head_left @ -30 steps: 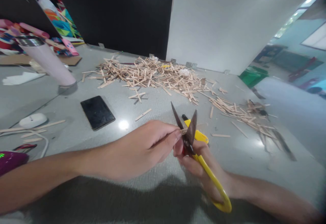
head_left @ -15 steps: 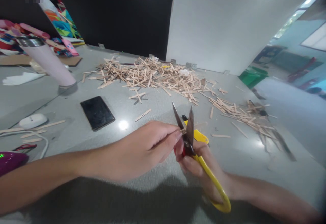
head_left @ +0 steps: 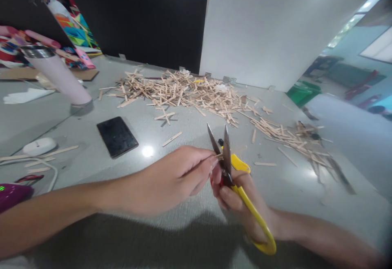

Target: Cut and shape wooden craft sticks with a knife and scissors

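Observation:
My left hand (head_left: 180,179) is closed, pinching a thin wooden stick (head_left: 219,156) between thumb and fingers. The stick reaches in between the parted blades of a pair of scissors (head_left: 226,154) with yellow handles. My right hand (head_left: 245,203) is wrapped round those handles, and the blades point away from me. Just beyond the blades lies a yellow utility knife (head_left: 240,163) with a black tip, partly hidden behind the scissors. One loose stick (head_left: 172,138) rests on the table past my left hand.
A pile of wooden sticks (head_left: 171,91) spreads along the back, with more sticks (head_left: 284,134) trailing right. A black phone (head_left: 117,136), a white mouse (head_left: 39,146) and a pink tumbler (head_left: 58,75) stand on the left. Behind the pile rise a black panel (head_left: 137,20) and a white panel (head_left: 260,28).
The scissor blades have drawn closer together around the stick, the right blade swinging left. My left hand has stayed almost still.

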Tool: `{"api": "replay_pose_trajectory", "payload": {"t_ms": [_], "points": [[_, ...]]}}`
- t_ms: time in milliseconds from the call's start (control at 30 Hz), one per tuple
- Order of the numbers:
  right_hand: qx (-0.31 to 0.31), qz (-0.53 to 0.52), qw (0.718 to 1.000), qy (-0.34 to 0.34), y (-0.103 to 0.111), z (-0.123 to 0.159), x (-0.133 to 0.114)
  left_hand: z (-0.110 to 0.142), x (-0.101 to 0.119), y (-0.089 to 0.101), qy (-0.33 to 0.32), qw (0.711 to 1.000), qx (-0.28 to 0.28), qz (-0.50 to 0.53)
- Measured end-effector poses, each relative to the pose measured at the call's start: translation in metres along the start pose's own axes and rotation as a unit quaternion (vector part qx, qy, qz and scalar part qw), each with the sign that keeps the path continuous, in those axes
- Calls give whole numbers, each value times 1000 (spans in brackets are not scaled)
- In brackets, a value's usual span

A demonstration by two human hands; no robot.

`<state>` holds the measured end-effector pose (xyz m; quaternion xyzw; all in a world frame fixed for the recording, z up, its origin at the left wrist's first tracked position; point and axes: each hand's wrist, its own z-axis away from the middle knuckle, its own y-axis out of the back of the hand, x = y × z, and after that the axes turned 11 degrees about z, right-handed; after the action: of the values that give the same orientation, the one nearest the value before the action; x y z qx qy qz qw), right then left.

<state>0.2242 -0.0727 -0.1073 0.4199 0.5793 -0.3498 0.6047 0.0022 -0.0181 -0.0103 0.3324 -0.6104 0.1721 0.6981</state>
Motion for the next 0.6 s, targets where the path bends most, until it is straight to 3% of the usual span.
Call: {"api": "replay_pose_trajectory", "payload": {"t_ms": [133,233,433,600], "points": [[-10,-5,1000,-15,2,-2,-3,-1,0,1,17,999,-4,32],[-29,2,999,-35,5,-6,-11,-2,-1,0,13,998,27,62],[-38,103,993,32,19,-16,-38,-5,-11,-8,-11,984,104,145],[-89,112,989,-28,38,-17,-51,-7,-20,-11,-51,960,140,239]]}}
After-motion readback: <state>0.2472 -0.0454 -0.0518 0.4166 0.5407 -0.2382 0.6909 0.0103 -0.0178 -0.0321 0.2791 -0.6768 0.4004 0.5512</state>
